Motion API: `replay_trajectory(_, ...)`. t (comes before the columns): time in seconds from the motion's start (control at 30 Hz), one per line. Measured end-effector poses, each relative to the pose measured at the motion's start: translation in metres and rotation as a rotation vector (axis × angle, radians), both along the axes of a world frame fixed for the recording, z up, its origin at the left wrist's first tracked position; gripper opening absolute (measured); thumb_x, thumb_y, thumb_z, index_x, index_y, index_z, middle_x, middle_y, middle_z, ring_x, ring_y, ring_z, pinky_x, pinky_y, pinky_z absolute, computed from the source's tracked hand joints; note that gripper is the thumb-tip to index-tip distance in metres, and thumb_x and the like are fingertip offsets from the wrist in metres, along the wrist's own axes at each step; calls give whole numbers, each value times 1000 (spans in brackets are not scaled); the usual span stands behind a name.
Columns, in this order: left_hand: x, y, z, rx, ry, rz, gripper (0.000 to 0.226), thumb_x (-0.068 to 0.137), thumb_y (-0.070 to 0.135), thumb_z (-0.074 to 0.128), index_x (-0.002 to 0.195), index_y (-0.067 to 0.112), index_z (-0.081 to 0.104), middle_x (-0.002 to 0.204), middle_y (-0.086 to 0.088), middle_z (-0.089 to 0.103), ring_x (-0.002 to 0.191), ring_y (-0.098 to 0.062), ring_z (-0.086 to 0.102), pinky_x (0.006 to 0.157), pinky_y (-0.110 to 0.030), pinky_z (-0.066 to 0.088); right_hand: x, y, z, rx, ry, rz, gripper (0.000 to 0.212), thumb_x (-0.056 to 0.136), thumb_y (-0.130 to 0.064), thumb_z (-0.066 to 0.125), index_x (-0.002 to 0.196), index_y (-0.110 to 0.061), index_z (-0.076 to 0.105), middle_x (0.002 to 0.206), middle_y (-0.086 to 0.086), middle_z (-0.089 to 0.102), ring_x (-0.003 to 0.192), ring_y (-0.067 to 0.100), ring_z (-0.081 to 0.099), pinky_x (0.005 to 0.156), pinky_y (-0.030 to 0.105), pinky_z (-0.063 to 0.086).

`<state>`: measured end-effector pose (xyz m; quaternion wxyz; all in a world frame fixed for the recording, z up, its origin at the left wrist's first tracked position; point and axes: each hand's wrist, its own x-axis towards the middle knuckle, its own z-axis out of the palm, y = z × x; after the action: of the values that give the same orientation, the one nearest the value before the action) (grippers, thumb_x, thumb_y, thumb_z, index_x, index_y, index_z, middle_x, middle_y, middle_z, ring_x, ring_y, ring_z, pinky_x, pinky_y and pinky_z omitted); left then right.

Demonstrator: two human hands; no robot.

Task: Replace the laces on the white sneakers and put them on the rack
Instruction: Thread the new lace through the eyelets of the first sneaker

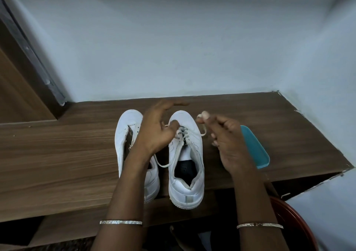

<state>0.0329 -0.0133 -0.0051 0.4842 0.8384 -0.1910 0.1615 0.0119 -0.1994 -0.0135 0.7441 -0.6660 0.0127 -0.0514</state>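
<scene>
On the right sneaker point(185, 154), press the left hand point(154, 129) thumb down (fingers apart) while the right hand point(229, 141) grip, pinched on the lace point(162, 166), draws it evenly.

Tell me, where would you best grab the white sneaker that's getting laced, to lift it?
Probably by the heel collar of the sneaker, coming from above on the near side. Its mouth faces up and open there, so fingers can hook inside with the thumb on the back. The front is taken: the left hand rests on its laced part and the right hand pinches the lace.
</scene>
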Motion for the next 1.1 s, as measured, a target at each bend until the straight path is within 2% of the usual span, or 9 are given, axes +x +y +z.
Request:
replay_trajectory(0.13, -9, -8, 14, -241, 244, -349, 42, 80, 10, 56, 119, 12, 71, 113, -3, 73, 109, -18, 67, 90, -27, 53, -5, 17, 3, 13, -2, 143, 20, 90, -10, 71, 76, 3, 66, 50, -3, 58, 40, 0, 44, 43, 11, 34)
replay_trajectory(0.23, -6, -9, 10, -201, 223, -258, 32, 90, 36, 61, 113, 17, 74, 93, 5, 74, 89, -22, 70, 80, -35, 54, -4, 21, 2, -53, -39, 167, 28, 80, -28, 78, 71, -3, 68, 47, -6, 51, 41, 3, 40, 44, 15, 32)
replay_trajectory(0.33, -5, -11, 7, -199, 241, -226, 36, 97, 46, 60, 108, 16, 76, 80, 12, 73, 76, -4, 68, 70, -21, 52, 0, 19, -2, -75, -18, 127, 25, 79, -32, 79, 62, -18, 68, 50, -2, 53, 44, 7, 42, 46, 19, 36)
replay_trajectory(0.43, -1, -5, 0, -73, 220, -182, 27, 92, 50, 64, 97, 26, 77, 80, -6, 72, 79, -26, 69, 75, -41, 56, 1, 13, -4, -77, 1, 128, 16, 88, -21, 76, 82, -6, 73, 54, 1, 60, 47, 7, 51, 48, 18, 44)
replay_trajectory(0.5, 2, 3, -3, 2, 224, -161, 20, 89, 45, 69, 93, 28, 78, 81, -2, 74, 79, -23, 70, 75, -44, 57, 1, 5, -7, -100, 15, 144, 15, 89, -19, 75, 89, -4, 74, 61, 6, 67, 51, 9, 56, 52, 18, 47)
replay_trajectory(0.63, 4, 15, -5, 53, 227, -66, 10, 85, 27, 80, 80, 35, 79, 73, 6, 68, 61, -2, 59, 61, -27, 43, 3, -3, -11, -152, 17, 133, 14, 90, -18, 74, 93, -5, 75, 79, 11, 77, 64, 15, 68, 62, 20, 51)
replay_trajectory(0.87, 7, 22, -10, 32, 289, 15, 8, 79, 40, 83, 80, 46, 78, 72, 0, 75, 74, -34, 70, 72, -50, 58, 4, 1, -13, -146, 18, 89, 13, 90, -17, 74, 98, -7, 75, 86, 8, 78, 74, 18, 73, 73, 26, 55)
replay_trajectory(0.97, 8, 18, -12, 60, 262, 56, 11, 84, 31, 80, 73, 32, 77, 66, 6, 72, 60, -16, 65, 65, -36, 53, 2, 0, -13, -153, 5, 71, 12, 87, -16, 78, 95, -8, 75, 85, 8, 78, 75, 19, 74, 72, 24, 56)
replay_trajectory(1.1, 8, 11, -11, 99, 276, 56, 14, 90, 18, 66, 76, 18, 67, 67, 5, 65, 64, -15, 59, 65, -32, 48, 1, -3, -15, -293, 32, 117, 25, 76, -19, 88, 97, -19, 75, 89, 1, 77, 81, 16, 71, 80, 31, 60)
